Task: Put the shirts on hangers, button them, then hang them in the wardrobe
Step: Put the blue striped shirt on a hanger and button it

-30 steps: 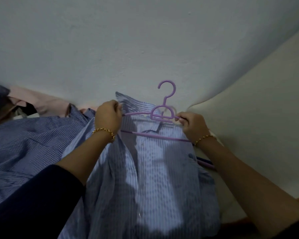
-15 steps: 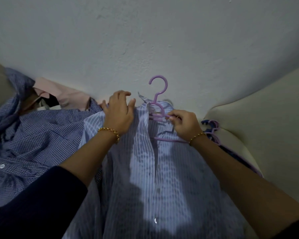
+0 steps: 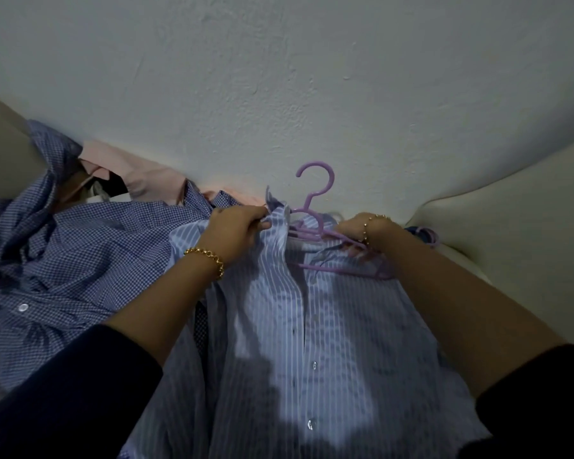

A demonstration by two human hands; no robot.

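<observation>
A light blue striped shirt lies spread in front of me, its collar end toward the wall. A purple plastic hanger sits inside the neck opening with its hook pointing up against the wall. My left hand grips the shirt's left collar and front edge. My right hand is curled at the right shoulder, holding the hanger's arm and the cloth there; its fingers are partly hidden. The shirt front hangs open at the top, with several buttons showing lower down.
A blue checked shirt lies crumpled on the left, with a pink shirt behind it. More hangers lie at the right by a cream cushion. A pale wall stands close behind.
My left hand went from lying flat on the left shoulder to gripping the collar edge. My right hand slid out along the hanger's right arm. The view shifted slightly.
</observation>
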